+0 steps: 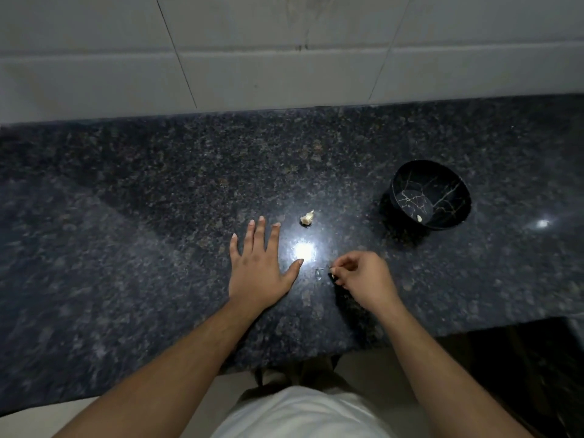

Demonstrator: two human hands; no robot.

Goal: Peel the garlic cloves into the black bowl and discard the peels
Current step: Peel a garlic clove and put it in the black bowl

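Note:
A black bowl (430,195) with thin gold veins stands on the dark granite counter (158,191) at the right. One pale peeled clove (419,218) lies inside it. A small piece of garlic with papery skin (307,218) sits on the counter, just beyond my left hand. My left hand (260,267) lies flat on the counter with fingers spread. My right hand (363,275) has curled fingers and pinches something tiny and pale at its fingertips; what it is cannot be told. A thin translucent scrap (318,273) lies between the hands.
A white tiled wall (284,52) rises behind the counter. The counter's front edge runs just before my body, and a dark gap (521,358) opens at the lower right. Bright light glare (304,250) reflects off the stone between my hands.

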